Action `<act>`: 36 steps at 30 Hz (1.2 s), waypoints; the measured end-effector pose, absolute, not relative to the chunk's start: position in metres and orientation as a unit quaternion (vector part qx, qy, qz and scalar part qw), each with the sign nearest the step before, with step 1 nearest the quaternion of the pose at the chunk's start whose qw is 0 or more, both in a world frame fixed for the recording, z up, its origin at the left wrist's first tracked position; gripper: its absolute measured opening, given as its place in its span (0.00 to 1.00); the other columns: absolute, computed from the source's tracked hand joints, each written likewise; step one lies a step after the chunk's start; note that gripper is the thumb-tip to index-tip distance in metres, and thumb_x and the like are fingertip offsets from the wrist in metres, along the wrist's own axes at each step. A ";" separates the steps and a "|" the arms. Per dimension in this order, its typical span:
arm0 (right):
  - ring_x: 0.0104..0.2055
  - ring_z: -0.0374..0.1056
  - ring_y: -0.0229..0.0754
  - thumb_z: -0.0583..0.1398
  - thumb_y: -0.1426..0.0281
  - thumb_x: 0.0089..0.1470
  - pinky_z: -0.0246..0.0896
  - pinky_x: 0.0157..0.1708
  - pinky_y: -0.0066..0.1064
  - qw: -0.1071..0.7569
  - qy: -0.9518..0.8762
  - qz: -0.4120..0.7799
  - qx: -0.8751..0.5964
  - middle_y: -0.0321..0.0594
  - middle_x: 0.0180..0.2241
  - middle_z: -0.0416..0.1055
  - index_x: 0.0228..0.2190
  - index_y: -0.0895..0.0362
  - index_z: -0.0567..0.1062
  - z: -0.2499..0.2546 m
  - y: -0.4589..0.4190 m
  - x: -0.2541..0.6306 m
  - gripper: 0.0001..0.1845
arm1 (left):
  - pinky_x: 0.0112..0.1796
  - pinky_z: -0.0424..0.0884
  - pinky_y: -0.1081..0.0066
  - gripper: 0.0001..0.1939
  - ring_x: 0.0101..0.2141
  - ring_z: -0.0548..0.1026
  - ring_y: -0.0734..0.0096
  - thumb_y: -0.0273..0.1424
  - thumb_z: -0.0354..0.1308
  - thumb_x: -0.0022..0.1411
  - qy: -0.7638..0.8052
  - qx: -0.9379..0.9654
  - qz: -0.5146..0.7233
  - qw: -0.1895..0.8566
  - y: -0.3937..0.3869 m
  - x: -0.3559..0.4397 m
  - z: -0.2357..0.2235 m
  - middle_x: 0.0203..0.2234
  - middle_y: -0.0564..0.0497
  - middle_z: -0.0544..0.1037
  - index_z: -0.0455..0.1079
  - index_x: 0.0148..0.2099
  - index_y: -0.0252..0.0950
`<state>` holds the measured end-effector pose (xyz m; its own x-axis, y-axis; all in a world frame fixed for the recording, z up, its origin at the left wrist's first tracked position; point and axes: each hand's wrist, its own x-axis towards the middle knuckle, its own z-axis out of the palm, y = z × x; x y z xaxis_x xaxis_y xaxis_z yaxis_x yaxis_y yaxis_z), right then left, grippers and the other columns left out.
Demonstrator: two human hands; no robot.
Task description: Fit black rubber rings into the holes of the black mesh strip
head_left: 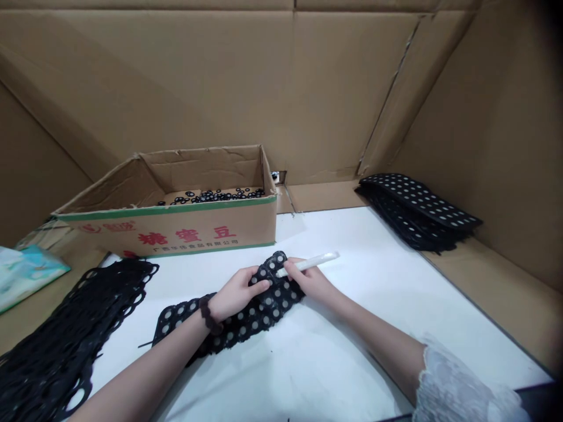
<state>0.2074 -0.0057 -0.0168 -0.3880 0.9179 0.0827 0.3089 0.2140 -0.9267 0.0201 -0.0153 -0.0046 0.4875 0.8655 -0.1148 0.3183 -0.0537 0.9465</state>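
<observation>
A black rubber sheet (264, 305) with rows of pale round spots lies slantwise on the white table. My left hand (237, 290) grips its upper edge, thumb on top and the other fingers out of sight beneath. In my right hand (310, 281) is a white pen-like tool (314, 261), pinched between thumb and fingers. The tool's tip meets the sheet near its far right corner, close to my left thumb. Part of the sheet is covered by my left hand and wrist.
Behind my hands stands a cardboard box (211, 230) holding many small black rings (215, 197). Black sheets with open holes (65, 334) are piled at the left, near a blue-and-white packet (29, 275). Spotted black sheets (417, 205) are stacked at the right. Cardboard walls (220, 76) enclose the table.
</observation>
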 end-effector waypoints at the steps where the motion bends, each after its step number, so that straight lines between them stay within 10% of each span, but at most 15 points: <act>1: 0.25 0.53 0.34 0.45 0.61 0.55 0.49 0.26 0.26 0.341 -0.699 0.452 -0.438 0.32 0.20 0.53 0.20 0.57 0.58 -0.017 -0.006 0.208 0.18 | 0.42 0.63 0.67 0.13 0.39 0.69 0.64 0.35 0.50 0.55 0.425 0.673 0.262 0.545 -0.014 0.020 -0.004 0.36 0.49 0.74 0.66 0.40 0.33; 36: 0.24 0.53 0.32 0.49 0.64 0.53 0.48 0.24 0.25 0.296 -0.726 0.448 -0.430 0.32 0.21 0.54 0.18 0.58 0.58 -0.009 -0.012 0.215 0.16 | 0.43 0.62 0.66 0.21 0.41 0.68 0.61 0.36 0.60 0.47 0.432 0.674 0.262 0.539 -0.009 0.014 0.002 0.42 0.47 0.72 0.65 0.44 0.33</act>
<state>0.2149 -0.0118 -0.0086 -0.4547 0.8895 0.0443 0.3594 0.2287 -0.9047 0.0143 -0.0092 0.0017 0.4898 0.8647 -0.1113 0.2989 -0.0467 0.9532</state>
